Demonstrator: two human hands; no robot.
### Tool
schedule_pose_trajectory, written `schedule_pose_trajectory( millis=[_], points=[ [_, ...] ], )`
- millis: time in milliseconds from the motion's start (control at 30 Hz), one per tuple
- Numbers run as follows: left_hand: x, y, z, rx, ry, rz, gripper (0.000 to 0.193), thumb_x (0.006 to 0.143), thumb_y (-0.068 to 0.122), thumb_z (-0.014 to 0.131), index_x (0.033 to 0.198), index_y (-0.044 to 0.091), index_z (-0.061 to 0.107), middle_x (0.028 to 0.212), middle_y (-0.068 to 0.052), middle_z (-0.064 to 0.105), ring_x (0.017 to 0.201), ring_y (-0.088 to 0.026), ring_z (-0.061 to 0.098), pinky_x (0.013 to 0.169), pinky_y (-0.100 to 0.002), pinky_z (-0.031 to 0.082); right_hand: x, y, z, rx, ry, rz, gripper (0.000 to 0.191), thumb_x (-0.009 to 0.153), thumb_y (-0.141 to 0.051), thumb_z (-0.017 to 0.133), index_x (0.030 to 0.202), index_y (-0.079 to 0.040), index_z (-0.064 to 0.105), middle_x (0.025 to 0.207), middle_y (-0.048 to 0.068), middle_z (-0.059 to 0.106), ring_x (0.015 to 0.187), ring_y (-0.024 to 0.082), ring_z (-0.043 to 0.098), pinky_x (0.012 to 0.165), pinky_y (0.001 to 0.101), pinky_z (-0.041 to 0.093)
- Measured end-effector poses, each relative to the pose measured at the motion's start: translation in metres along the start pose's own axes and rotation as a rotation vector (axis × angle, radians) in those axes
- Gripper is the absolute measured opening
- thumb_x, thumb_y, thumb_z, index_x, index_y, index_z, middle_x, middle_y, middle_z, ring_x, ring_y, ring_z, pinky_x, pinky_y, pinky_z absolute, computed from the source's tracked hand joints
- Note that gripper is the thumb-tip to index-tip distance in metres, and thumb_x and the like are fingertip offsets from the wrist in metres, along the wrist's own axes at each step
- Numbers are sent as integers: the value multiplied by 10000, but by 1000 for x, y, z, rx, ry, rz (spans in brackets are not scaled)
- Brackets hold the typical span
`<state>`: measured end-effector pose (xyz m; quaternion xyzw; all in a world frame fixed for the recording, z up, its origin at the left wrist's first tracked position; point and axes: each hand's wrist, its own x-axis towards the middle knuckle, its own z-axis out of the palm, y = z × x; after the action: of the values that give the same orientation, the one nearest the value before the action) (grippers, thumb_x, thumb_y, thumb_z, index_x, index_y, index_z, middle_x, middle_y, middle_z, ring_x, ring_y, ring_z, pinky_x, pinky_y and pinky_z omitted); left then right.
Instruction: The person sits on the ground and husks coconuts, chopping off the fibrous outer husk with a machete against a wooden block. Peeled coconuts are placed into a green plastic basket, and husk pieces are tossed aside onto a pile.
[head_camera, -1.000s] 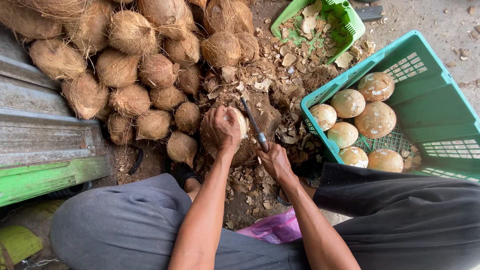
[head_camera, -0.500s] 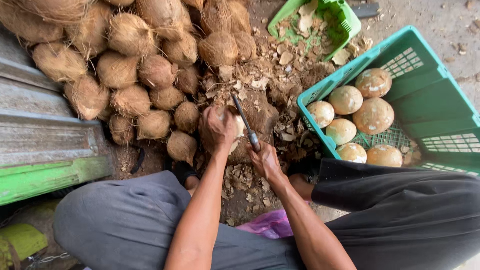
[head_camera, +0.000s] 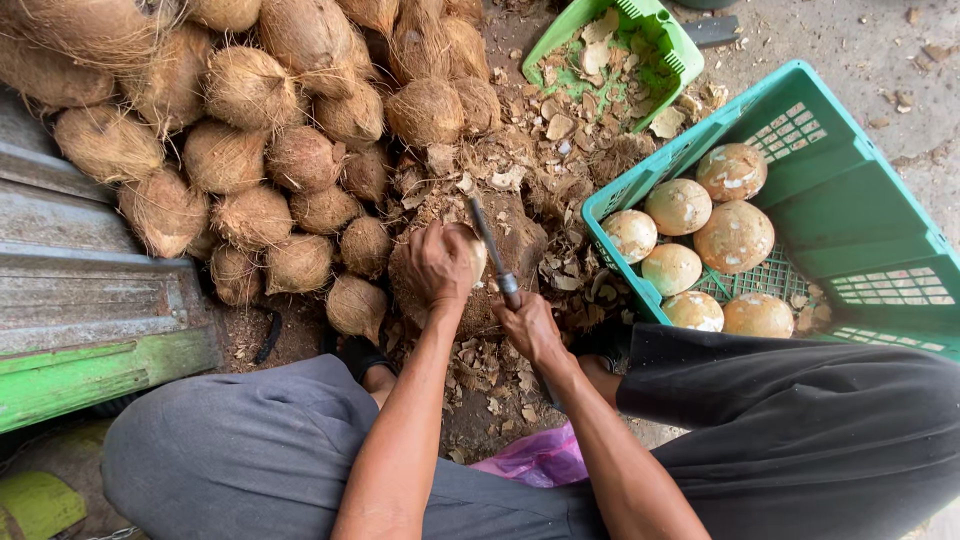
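Note:
My left hand grips a coconut pressed on top of a rough brown stump in front of me. My right hand is closed on the handle of a narrow metal blade, whose tip rests against the coconut right beside my left fingers. Most of the coconut is hidden under my left hand.
A pile of several husked brown coconuts lies at the left and back. A green crate at the right holds several pale peeled coconuts. A green dustpan with shell chips sits behind. Husk scraps litter the ground; my knees frame the bottom.
The blade has come down from a raised position onto the coconut. My left hand has turned the coconut slightly on the stump.

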<state>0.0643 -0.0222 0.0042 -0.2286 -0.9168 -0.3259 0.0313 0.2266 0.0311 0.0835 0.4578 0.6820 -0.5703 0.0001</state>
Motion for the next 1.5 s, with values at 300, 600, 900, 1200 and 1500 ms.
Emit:
schedule_pose_trajectory(
  millis=[300,600,900,1200,1500],
  points=[
    [6,-7,-5,-67,-104,-102,402,1011,430,474,1102,124,719,1055,-82,694,863,-231,631,730,-378,508,-10,-4,-13,35,47,-178,243,961,-333,614,788,-164,593,655,3,602,519,123,524,489,359,489],
    [9,-6,-4,-40,33,36,415,1034,451,467,1099,136,729,1024,-54,705,902,-222,653,858,-427,515,10,2,2,-135,-78,111,367,984,-302,659,723,-98,500,609,6,522,489,142,445,456,374,405],
    [6,-7,-18,-95,-96,26,511,1013,447,426,1193,68,717,1169,-146,718,988,-279,679,804,-407,554,-17,-36,-20,-13,-138,166,327,965,-327,658,742,-100,583,624,27,563,480,138,479,448,348,442],
    [5,-1,-21,-59,-105,46,450,1044,380,406,1200,87,709,1193,-144,699,1055,-292,661,882,-430,536,-19,-38,-18,265,79,-20,294,995,-306,626,781,-105,621,587,5,534,426,110,446,379,325,353],
    [4,4,-28,4,-92,35,380,1018,382,454,1131,134,720,1163,-97,714,1044,-275,652,907,-445,504,4,17,2,-60,-162,109,247,961,-312,608,783,-144,633,570,29,582,425,167,511,397,374,449]
  ],
)
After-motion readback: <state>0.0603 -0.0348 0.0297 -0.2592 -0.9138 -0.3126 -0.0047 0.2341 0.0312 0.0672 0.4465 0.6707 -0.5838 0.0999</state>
